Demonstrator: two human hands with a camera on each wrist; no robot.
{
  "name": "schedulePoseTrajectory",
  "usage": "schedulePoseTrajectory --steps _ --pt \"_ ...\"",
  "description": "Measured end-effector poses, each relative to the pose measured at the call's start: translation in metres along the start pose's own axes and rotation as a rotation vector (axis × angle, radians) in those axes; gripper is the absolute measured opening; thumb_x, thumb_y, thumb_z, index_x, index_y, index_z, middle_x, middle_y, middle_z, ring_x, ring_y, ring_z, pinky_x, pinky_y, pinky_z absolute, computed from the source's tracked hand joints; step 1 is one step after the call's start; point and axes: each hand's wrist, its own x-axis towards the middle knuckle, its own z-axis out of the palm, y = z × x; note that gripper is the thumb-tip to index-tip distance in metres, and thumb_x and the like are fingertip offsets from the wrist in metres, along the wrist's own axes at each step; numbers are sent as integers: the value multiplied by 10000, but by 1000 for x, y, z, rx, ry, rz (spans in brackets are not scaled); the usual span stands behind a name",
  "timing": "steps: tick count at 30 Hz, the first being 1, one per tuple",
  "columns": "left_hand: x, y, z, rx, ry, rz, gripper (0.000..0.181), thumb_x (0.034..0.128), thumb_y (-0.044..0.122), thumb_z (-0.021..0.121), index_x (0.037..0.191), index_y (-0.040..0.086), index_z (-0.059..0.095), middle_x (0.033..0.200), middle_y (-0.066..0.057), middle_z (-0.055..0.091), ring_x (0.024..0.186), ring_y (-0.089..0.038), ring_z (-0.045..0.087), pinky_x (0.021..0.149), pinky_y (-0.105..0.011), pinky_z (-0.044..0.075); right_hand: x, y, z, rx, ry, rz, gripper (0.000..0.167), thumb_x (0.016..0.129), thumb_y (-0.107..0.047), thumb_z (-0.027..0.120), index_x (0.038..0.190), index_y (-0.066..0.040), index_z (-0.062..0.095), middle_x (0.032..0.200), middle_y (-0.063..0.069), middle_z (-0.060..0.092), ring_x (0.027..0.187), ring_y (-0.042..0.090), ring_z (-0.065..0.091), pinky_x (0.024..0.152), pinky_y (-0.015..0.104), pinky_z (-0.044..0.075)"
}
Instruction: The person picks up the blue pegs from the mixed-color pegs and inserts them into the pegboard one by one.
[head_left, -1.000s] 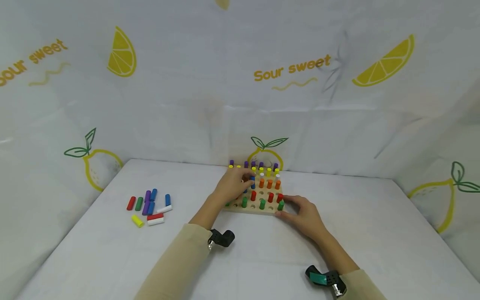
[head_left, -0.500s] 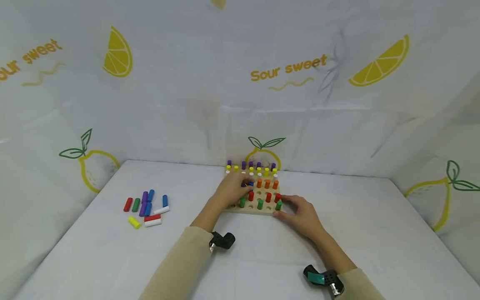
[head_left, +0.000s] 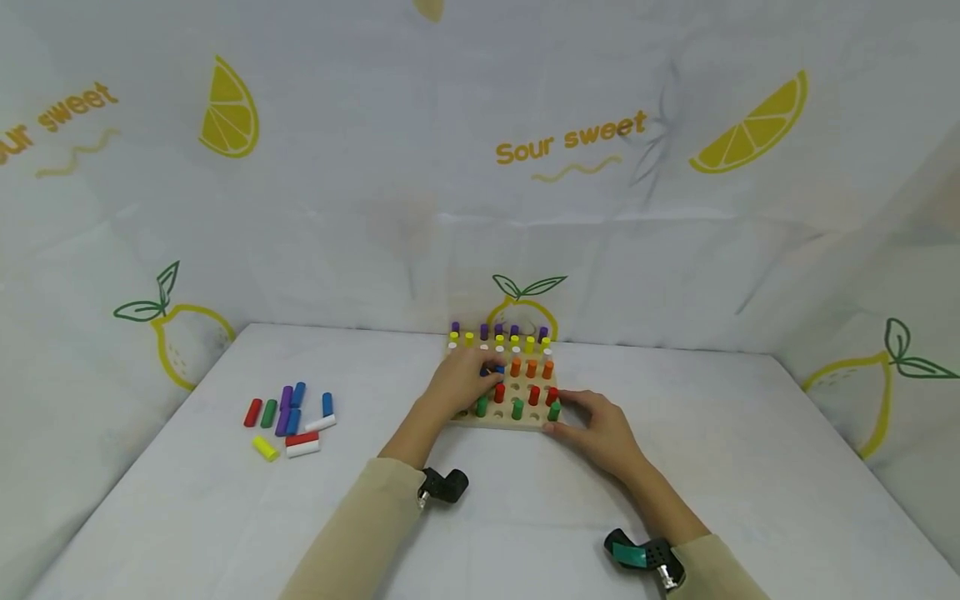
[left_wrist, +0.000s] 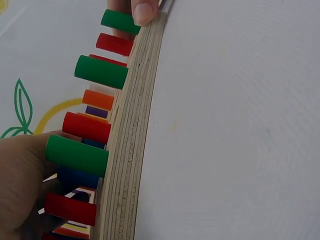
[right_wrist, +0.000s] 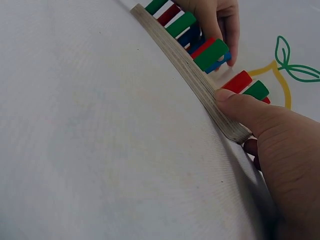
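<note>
A wooden pegboard [head_left: 498, 424] lies at the far middle of the table, with rows of purple, yellow, white, orange, red and green pegs upright in it. My left hand [head_left: 459, 383] reaches over its left part and pinches a blue peg [head_left: 500, 371] between thumb and fingers, low in the blue row. The palm hides several pegs behind it. At the board's front right corner, my right hand [head_left: 603, 429] grips the edge. In the right wrist view its thumb lies along the plywood side [right_wrist: 182, 62], near a red peg [right_wrist: 237, 81] and a green peg [right_wrist: 257, 90].
Loose pegs lie on the left of the table, among them a yellow peg [head_left: 265, 448], a white peg [head_left: 303, 449] and a red peg [head_left: 253, 412]. A white sheet with lemon prints [head_left: 521, 312] rises close behind the board.
My left hand has come down slightly with the blue peg, which now stands lower in the board. The right hand keeps its grip on the corner. The head view has shifted a little.
</note>
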Motion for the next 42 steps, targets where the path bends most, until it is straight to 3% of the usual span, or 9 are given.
schedulePoseTrajectory --steps 9,23,31,38,42 --pt "-2 1 -2 44 -22 -20 207 959 217 706 1150 157 757 1137 -16 760 1066 -197 698 967 -417 561 0 0 0 7 -2 -1 604 860 -371 803 1356 -73 629 1372 132 652 1364 368 529 1143 581 404" --pt "-12 0 -12 115 -68 8 255 999 279 644 1216 178 730 1188 6 742 1101 -178 674 975 -405 555 0 2 3 -29 -17 16 627 852 -384 803 1368 -78 620 1385 135 642 1372 374 518 1139 592 404" --pt "-21 0 -26 166 -45 12 239 999 295 644 1183 181 745 1134 10 751 987 -152 663 861 -362 563 1 8 3 -30 -3 -4 669 856 -447 791 1382 -77 607 1404 142 626 1374 375 515 1141 587 404" --pt "-36 2 -47 234 -24 8 251 990 281 660 1186 150 746 1149 -8 761 1022 -174 693 877 -372 579 2 8 4 -23 -3 -10 672 851 -450 796 1383 -83 608 1403 138 627 1374 372 514 1141 586 403" --pt "-46 -6 -60 272 -21 -23 247 987 287 665 1172 144 744 1117 -18 762 1003 -175 695 883 -364 584 2 8 4 -29 -7 -4 672 855 -449 793 1383 -78 605 1401 141 627 1376 373 513 1143 585 402"
